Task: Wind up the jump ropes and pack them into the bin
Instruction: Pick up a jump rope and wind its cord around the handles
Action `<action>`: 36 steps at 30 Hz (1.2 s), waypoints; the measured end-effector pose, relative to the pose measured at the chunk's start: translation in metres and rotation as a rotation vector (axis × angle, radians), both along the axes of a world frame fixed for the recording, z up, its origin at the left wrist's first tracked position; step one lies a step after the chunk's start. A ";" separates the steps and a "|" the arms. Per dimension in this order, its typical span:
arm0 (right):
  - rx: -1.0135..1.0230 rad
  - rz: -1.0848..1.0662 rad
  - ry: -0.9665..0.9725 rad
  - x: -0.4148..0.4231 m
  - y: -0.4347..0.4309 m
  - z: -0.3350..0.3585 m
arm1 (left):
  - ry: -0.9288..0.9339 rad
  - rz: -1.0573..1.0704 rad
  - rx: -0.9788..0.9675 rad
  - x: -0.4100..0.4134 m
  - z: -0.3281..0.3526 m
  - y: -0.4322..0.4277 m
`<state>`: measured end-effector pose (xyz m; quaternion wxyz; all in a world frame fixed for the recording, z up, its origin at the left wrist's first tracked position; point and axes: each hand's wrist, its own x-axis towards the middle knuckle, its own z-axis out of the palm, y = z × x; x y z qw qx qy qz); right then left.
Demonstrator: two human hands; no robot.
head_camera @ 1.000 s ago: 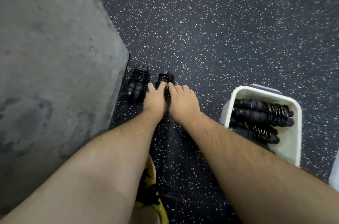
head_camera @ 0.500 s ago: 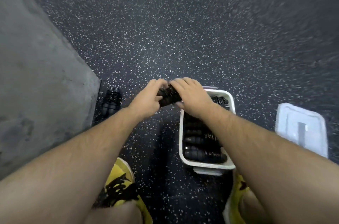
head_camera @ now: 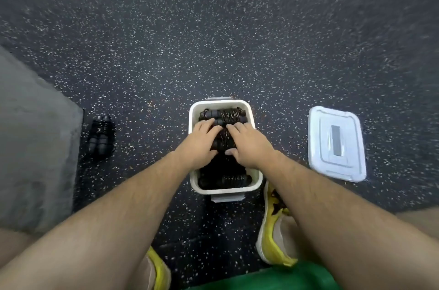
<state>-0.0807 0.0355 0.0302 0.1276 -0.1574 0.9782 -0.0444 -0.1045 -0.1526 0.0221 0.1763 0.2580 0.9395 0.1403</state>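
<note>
The two hands are low over the white bin [head_camera: 193, 111], side by side. The left hand [head_camera: 200, 144] is on the left part of a wound-up black jump rope [head_camera: 223, 141], and the right hand [head_camera: 251, 144] is on its right part. On each hand the fingers lie over the top of the rope and the thumb sits on the near side, so both hands hold it. Only a little bit of the rope shows in the gap between the hands. The rope is inside the bin, about in the middle.

More wound ropes lie in the bin. Some are at the far end [head_camera: 223, 115], just past the fingertips. Some are at the near end [head_camera: 228, 180], under the wrists.

One more wound rope [head_camera: 101, 136] lies on the floor [head_camera: 213, 40], well off to the left of the bin. It sits just beside the edge of a big grey slab [head_camera: 35, 135].

The white lid [head_camera: 336, 143] lies flat on the floor to the right of the bin, not touching it.

The floor is dark with lots of small white specks. The person wears yellow shoes. The right shoe [head_camera: 273, 230] is near the bin's front right corner. The left shoe [head_camera: 161, 270] peeks out under the left arm. Something green [head_camera: 273, 277] shows at the bottom edge.
</note>
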 end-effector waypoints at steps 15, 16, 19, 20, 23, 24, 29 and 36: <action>-0.035 -0.156 0.171 -0.037 -0.011 -0.033 | 0.074 0.103 -0.144 -0.024 -0.035 0.024; -0.022 -0.156 0.150 -0.037 -0.011 -0.039 | 0.103 0.095 -0.174 -0.024 -0.038 0.023; -0.001 -0.188 0.158 -0.032 -0.016 -0.051 | 0.147 0.077 -0.218 -0.023 -0.044 0.023; 0.006 -0.197 0.166 -0.032 -0.018 -0.054 | 0.147 0.088 -0.204 -0.024 -0.045 0.023; 0.012 -0.211 0.157 -0.038 -0.020 -0.061 | 0.189 0.125 -0.195 -0.025 -0.052 0.028; 0.021 -0.215 0.154 -0.040 -0.019 -0.063 | 0.205 0.134 -0.202 -0.025 -0.054 0.030; 0.071 -0.197 0.139 -0.044 -0.017 -0.072 | 0.188 0.156 -0.220 -0.027 -0.064 0.039; 0.039 -0.225 0.134 -0.049 -0.020 -0.067 | 0.166 0.143 -0.187 -0.030 -0.063 0.037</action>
